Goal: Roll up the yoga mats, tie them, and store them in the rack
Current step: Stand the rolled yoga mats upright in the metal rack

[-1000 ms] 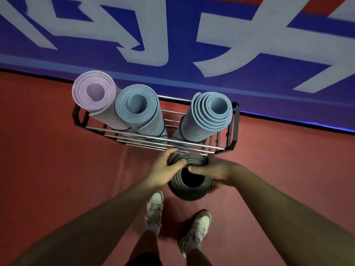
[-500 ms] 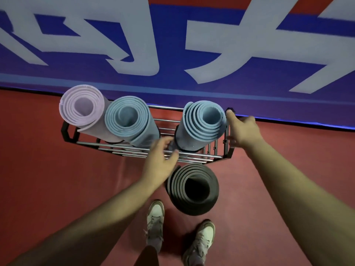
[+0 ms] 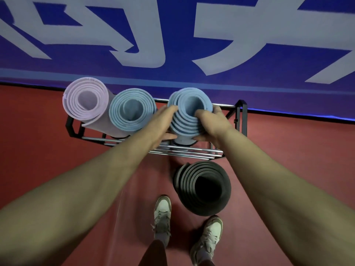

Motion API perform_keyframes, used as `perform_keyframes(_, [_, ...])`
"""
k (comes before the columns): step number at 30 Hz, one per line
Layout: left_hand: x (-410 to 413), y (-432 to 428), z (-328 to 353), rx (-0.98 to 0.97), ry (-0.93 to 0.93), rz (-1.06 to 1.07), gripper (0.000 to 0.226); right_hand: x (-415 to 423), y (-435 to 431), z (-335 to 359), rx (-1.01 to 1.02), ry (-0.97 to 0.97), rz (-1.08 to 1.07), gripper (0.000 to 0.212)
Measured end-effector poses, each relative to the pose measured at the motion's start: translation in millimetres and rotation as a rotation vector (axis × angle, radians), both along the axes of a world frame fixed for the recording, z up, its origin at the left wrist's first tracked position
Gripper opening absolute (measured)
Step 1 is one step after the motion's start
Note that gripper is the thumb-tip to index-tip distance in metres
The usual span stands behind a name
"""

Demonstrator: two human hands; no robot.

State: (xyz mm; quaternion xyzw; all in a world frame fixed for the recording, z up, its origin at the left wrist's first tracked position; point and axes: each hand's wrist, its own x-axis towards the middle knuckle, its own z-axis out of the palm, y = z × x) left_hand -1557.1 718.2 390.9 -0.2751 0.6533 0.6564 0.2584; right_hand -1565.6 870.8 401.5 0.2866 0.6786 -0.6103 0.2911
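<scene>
At the left end of the rack (image 3: 74,129), near the wall, a lilac mat (image 3: 86,101) stands rolled on its end and leans a little to the left. Close against it stands the middle blue mat (image 3: 132,110), also on its end. Next comes the left hand (image 3: 163,121). Its fingers curl round the left side of the right blue mat (image 3: 189,104) and the thumb presses the near side, so it holds this roll. The right hand (image 3: 210,122) holds the same roll from the other side, with fingers over the top rim and the thumb lower down. Both grips are closed on the roll, not wide.

Not yet stored is the dark grey mat (image 3: 201,189). It stands on its end on the red floor (image 3: 48,160), just in front of the front rails. It is apart from both hands, below them and nearer to the person. Its long axis is vertical, the same as the mats in the rack. It lies between the two forearms, closer to the right one, just beyond the shoes (image 3: 162,210).

I judge that the blue roll is being placed to give room. The dark roll must then go up over the front rails and down, kept upright. The right hand has the shorter way to it.
</scene>
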Motion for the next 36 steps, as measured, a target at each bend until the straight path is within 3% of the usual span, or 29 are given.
perform_keyframes(3, [0.9, -16.9, 7.5, -0.414, 0.178, -0.153, 0.031, 3.2, -20.7, -4.3, 0.070, 0.021, 0.085, 0.061])
perform_keyframes(6, [10.3, -13.4, 20.7, -0.874, 0.539, -0.387, 0.037, 3.6, -22.6, -5.3, 0.089, 0.054, 0.136, 0.081])
perform_keyframes(8, [18.3, -4.7, 28.2, -1.042, 0.801, -0.499, 0.044, 3.9, -18.0, -4.6, 0.130, 0.099, 0.230, 0.081])
perform_keyframes(12, [35.8, 5.1, 11.4, -1.058, 0.813, -0.806, 0.077, 11.8, 1.8, 0.4, 0.079, 0.087, 0.385, 0.060])
perform_keyframes(15, [44.8, 4.1, -2.5, -1.164, 0.834, -0.873, 0.085, 31.4, 27.5, 13.4, 0.245, 0.063, 0.402, 0.056])
perform_keyframes(17, [47.4, 4.6, -2.2, -1.145, 0.867, -0.867, 0.084, 52.8, 47.7, 23.0, 0.392, 0.055, 0.606, 0.060])
perform_keyframes(20, [47.4, 6.8, 1.1, -1.134, 0.879, -0.839, 0.081, 83.5, 65.1, 32.5, 0.384, -0.045, 0.865, 0.078])
perform_keyframes(24, [46.3, 10.3, 7.5, -1.153, 0.863, -0.899, 0.076, 108.0, 66.0, 23.7, 0.329, -0.015, 0.752, 0.081])
perform_keyframes(30, [58.4, 3.9, 12.1, -1.142, 0.893, -1.033, 0.075, 129.5, 59.6, 5.6, 0.504, 0.001, 0.651, 0.048])
perform_keyframes(36, [65.4, 6.4, 17.1, -1.144, 0.732, -1.117, 0.083, 129.0, 61.5, 21.6, 0.531, 0.000, 0.603, 0.049])
